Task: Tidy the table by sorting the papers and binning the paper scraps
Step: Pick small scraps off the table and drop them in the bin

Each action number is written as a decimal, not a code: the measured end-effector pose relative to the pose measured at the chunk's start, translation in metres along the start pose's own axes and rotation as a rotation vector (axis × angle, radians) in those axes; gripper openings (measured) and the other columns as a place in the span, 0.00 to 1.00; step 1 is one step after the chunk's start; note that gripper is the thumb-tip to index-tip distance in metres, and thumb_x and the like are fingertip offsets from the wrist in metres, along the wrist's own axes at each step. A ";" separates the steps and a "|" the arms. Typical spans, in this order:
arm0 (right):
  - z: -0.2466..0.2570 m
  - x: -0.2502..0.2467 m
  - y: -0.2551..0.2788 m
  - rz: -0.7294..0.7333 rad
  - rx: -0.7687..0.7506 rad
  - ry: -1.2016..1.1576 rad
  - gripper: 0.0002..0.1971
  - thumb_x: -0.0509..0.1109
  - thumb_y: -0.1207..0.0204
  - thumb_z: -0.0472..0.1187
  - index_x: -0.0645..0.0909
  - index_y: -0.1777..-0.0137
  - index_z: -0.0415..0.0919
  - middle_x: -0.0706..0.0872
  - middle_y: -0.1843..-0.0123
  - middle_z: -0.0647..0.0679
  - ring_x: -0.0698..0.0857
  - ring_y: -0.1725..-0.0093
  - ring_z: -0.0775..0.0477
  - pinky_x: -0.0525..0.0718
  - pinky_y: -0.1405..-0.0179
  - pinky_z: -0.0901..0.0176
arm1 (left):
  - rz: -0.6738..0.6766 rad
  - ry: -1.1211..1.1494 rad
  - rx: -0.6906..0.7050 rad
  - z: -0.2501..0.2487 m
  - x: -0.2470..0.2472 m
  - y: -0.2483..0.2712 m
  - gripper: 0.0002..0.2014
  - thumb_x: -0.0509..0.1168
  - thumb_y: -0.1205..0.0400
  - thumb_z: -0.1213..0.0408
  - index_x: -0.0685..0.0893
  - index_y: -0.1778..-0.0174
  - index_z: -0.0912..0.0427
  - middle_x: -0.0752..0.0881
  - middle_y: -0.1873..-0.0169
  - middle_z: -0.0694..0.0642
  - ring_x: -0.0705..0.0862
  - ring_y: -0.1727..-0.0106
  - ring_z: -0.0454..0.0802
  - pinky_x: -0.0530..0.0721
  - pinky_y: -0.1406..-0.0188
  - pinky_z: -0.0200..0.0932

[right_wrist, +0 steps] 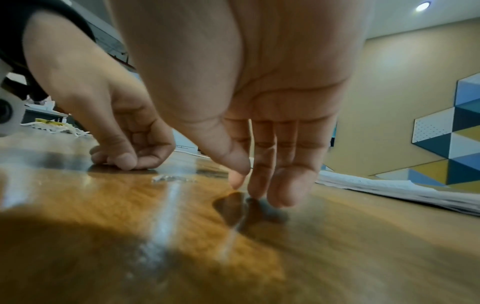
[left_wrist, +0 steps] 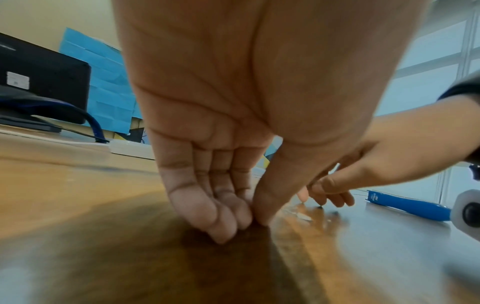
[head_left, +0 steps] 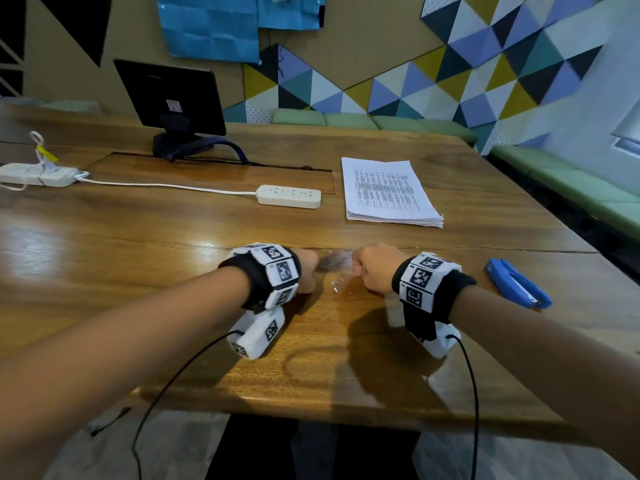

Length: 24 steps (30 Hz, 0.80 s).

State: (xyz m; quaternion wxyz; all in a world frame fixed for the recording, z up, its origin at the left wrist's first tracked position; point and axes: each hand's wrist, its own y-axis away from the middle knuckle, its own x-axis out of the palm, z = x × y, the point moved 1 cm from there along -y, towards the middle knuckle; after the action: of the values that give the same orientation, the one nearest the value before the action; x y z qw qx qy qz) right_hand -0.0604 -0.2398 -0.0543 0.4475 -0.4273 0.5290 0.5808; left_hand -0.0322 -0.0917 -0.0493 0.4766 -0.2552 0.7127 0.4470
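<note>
Our left hand [left_wrist: 221, 156] and right hand [right_wrist: 262, 127] pinch fingertips down at the tabletop [head_left: 138, 244]; whether either grip holds a scrap [right_wrist: 171, 178], we cannot tell.

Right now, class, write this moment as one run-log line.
left hand: fingertips pinched at table | right hand: fingertips at table | scrap: between hands | paper stack: squared | bin: unseen

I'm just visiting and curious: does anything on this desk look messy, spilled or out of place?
Mostly tidy. The white stack of printed papers lies squared, though its lower edges fan slightly. What stands out are small pale scraps scattered on the wooden table between the left hand and right hand. A blue stapler lies loose nearby.
</note>
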 end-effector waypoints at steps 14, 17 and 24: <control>-0.016 0.004 -0.011 0.048 -0.046 -0.281 0.08 0.74 0.28 0.39 0.79 0.62 0.51 0.82 0.64 0.55 0.81 0.62 0.55 0.81 0.54 0.59 | -0.170 0.226 0.013 0.004 -0.001 -0.009 0.14 0.70 0.23 0.63 0.81 0.42 0.58 0.83 0.48 0.54 0.82 0.43 0.53 0.79 0.46 0.43; -0.006 0.006 -0.008 0.073 -0.121 -0.316 0.08 0.77 0.30 0.40 0.83 0.53 0.47 0.81 0.63 0.58 0.80 0.62 0.59 0.78 0.56 0.64 | -0.118 0.140 0.057 -0.005 0.003 -0.011 0.11 0.69 0.23 0.63 0.87 0.45 0.57 0.87 0.46 0.54 0.83 0.48 0.49 0.79 0.53 0.39; -0.003 -0.002 -0.003 0.039 -0.218 -0.226 0.22 0.80 0.34 0.45 0.85 0.39 0.46 0.86 0.46 0.53 0.80 0.53 0.58 0.74 0.54 0.63 | -0.175 0.137 0.046 -0.002 -0.009 -0.009 0.10 0.69 0.24 0.69 0.89 0.48 0.57 0.88 0.47 0.55 0.85 0.44 0.52 0.84 0.41 0.44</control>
State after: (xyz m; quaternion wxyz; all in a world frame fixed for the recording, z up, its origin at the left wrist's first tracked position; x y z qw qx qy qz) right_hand -0.0567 -0.2428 -0.0537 0.4439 -0.3951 0.4174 0.6875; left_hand -0.0215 -0.0981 -0.0444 0.4698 -0.3352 0.7285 0.3690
